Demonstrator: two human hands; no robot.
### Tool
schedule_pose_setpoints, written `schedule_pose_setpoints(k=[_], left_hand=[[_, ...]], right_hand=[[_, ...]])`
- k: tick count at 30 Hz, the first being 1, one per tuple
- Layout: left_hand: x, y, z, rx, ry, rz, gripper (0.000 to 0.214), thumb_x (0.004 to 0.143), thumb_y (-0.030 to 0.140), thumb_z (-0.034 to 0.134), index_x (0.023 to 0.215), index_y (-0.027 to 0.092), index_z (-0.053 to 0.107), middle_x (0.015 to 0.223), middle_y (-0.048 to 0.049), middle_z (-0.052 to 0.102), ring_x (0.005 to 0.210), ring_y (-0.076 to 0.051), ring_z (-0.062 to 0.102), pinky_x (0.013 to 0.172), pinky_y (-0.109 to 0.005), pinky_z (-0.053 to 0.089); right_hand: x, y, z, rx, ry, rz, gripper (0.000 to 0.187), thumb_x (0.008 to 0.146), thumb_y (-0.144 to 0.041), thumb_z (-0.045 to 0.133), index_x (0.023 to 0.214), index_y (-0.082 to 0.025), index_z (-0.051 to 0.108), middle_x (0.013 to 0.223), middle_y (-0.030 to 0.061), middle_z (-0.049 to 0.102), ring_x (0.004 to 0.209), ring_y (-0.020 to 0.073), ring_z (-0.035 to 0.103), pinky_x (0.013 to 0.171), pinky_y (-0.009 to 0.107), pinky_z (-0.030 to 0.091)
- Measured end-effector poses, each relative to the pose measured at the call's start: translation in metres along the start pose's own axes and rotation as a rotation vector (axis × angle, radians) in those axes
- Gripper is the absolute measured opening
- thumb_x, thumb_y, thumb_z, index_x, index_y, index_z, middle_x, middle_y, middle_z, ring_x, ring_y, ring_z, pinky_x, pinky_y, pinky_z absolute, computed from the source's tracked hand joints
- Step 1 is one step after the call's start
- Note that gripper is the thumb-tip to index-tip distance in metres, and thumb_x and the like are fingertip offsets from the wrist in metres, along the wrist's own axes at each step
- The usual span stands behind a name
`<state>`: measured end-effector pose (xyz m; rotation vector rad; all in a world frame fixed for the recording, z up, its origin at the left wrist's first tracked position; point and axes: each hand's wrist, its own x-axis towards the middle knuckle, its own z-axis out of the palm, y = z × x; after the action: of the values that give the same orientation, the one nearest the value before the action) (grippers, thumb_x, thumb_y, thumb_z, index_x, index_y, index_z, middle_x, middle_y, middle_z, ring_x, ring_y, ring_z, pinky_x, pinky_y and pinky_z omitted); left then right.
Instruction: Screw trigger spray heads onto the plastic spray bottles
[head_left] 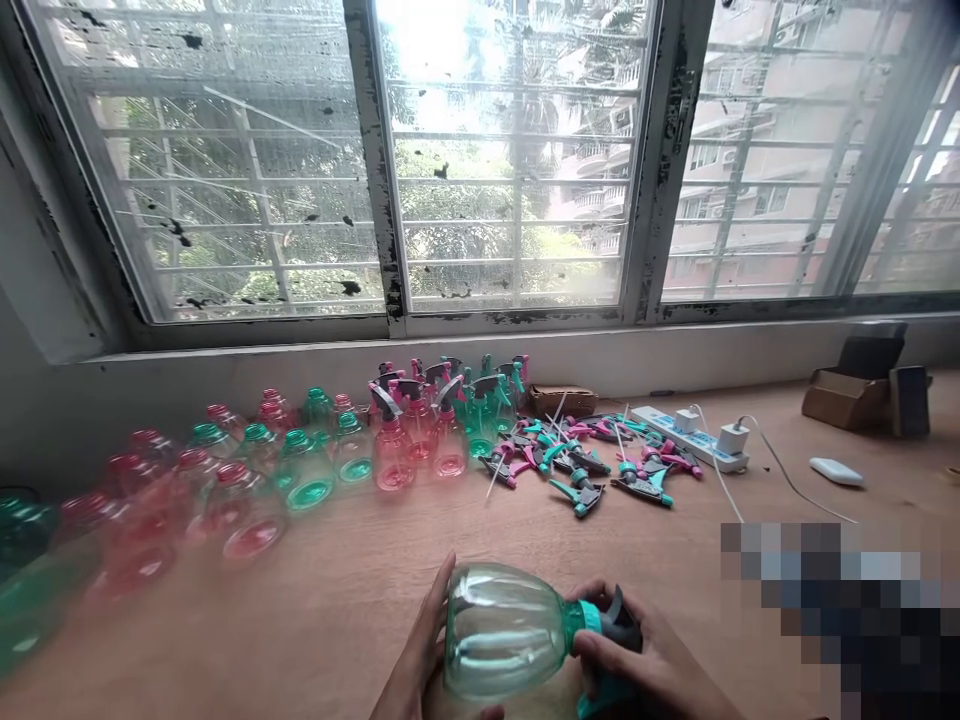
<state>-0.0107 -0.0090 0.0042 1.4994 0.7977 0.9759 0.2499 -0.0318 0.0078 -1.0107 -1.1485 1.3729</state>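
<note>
A clear green spray bottle lies on its side between my hands, its base to the left and its neck to the right. My left hand is wrapped around the base end. At the neck, my right hand grips the teal collar of a spray head with grey parts; the head sits on the bottle's neck. My right fingers cover part of the head. Beyond my hands lies a pile of loose pink, teal and grey spray heads.
Several pink bottles and green bottles without heads stand at the left. Bottles with heads stand near the wall. A power strip with plugs and cables, a white case and a cardboard box are on the right.
</note>
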Motion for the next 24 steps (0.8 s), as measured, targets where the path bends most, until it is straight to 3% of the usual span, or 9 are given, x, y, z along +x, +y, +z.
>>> schedule_pose_setpoints(k=[4, 7, 11, 16, 18, 20, 22, 24], left_hand=[[-0.002, 0.003, 0.003, 0.064, 0.041, 0.037, 0.1, 0.079, 0.054, 0.074, 0.159, 0.034, 0.016, 0.16, -0.0073, 0.045, 0.151, -0.034, 0.033, 0.126, -0.049, 0.021], [-0.001, -0.003, -0.001, 0.044, 0.035, -0.017, 0.114, 0.072, 0.058, 0.079, 0.16, 0.028, 0.012, 0.164, -0.0118, 0.037, 0.152, -0.037, 0.028, 0.127, -0.053, 0.015], [0.003, -0.01, -0.006, 0.084, 0.058, -0.043, 0.104, 0.07, 0.057, 0.081, 0.154, 0.022, 0.032, 0.166, -0.017, 0.029, 0.153, -0.039, 0.025, 0.127, -0.057, 0.011], [0.002, -0.005, -0.003, 0.105, 0.08, 0.007, 0.096, 0.077, 0.051, 0.078, 0.156, 0.038, 0.025, 0.162, -0.0044, 0.039, 0.147, -0.035, 0.038, 0.127, -0.052, 0.015], [0.001, -0.003, -0.002, 0.099, 0.061, 0.01, 0.095, 0.079, 0.049, 0.077, 0.156, 0.041, 0.022, 0.156, -0.0038, 0.048, 0.146, -0.034, 0.04, 0.127, -0.053, 0.015], [0.001, -0.004, -0.002, 0.044, 0.041, -0.022, 0.106, 0.076, 0.051, 0.079, 0.158, 0.035, 0.014, 0.156, -0.0082, 0.048, 0.148, -0.034, 0.037, 0.127, -0.052, 0.016], [0.002, -0.005, -0.003, -0.034, 0.026, -0.087, 0.119, 0.072, 0.057, 0.08, 0.16, 0.024, 0.007, 0.163, -0.0152, 0.037, 0.151, -0.036, 0.032, 0.127, -0.051, 0.017], [0.003, -0.006, -0.004, -0.074, 0.006, -0.112, 0.121, 0.07, 0.062, 0.079, 0.159, 0.017, 0.01, 0.166, -0.0185, 0.027, 0.152, -0.037, 0.028, 0.127, -0.05, 0.018]], right_hand=[[0.0, 0.002, -0.002, -0.036, -0.013, 0.008, 0.042, 0.072, -0.048, 0.083, 0.095, -0.018, 0.066, 0.062, -0.0034, 0.069, 0.057, 0.0171, 0.065, 0.057, 0.027, 0.05], [0.0, 0.001, -0.002, -0.048, -0.02, -0.009, 0.041, 0.071, -0.049, 0.084, 0.093, -0.019, 0.066, 0.066, -0.0025, 0.069, 0.058, 0.0175, 0.065, 0.057, 0.027, 0.05], [-0.001, -0.001, 0.0, -0.037, -0.031, 0.004, 0.041, 0.071, -0.049, 0.084, 0.093, -0.019, 0.067, 0.063, -0.0027, 0.069, 0.058, 0.0172, 0.064, 0.057, 0.026, 0.049], [-0.001, -0.002, 0.0, -0.051, -0.012, 0.009, 0.041, 0.072, -0.049, 0.083, 0.093, -0.018, 0.066, 0.059, -0.0022, 0.071, 0.057, 0.0176, 0.065, 0.055, 0.025, 0.048], [-0.001, -0.002, 0.0, -0.057, -0.015, 0.009, 0.041, 0.073, -0.049, 0.082, 0.093, -0.018, 0.066, 0.058, -0.0022, 0.071, 0.056, 0.017, 0.064, 0.055, 0.025, 0.047], [-0.001, -0.003, 0.0, -0.062, -0.015, 0.018, 0.041, 0.074, -0.049, 0.082, 0.094, -0.018, 0.066, 0.058, -0.0022, 0.071, 0.056, 0.0164, 0.063, 0.055, 0.025, 0.047], [-0.001, -0.002, 0.0, -0.067, -0.017, 0.015, 0.04, 0.073, -0.048, 0.082, 0.094, -0.018, 0.066, 0.058, -0.0026, 0.071, 0.057, 0.0163, 0.063, 0.055, 0.025, 0.047], [-0.001, -0.002, -0.001, -0.071, -0.028, -0.001, 0.039, 0.073, -0.047, 0.083, 0.094, -0.019, 0.066, 0.059, -0.0031, 0.07, 0.058, 0.0165, 0.063, 0.057, 0.025, 0.048]])
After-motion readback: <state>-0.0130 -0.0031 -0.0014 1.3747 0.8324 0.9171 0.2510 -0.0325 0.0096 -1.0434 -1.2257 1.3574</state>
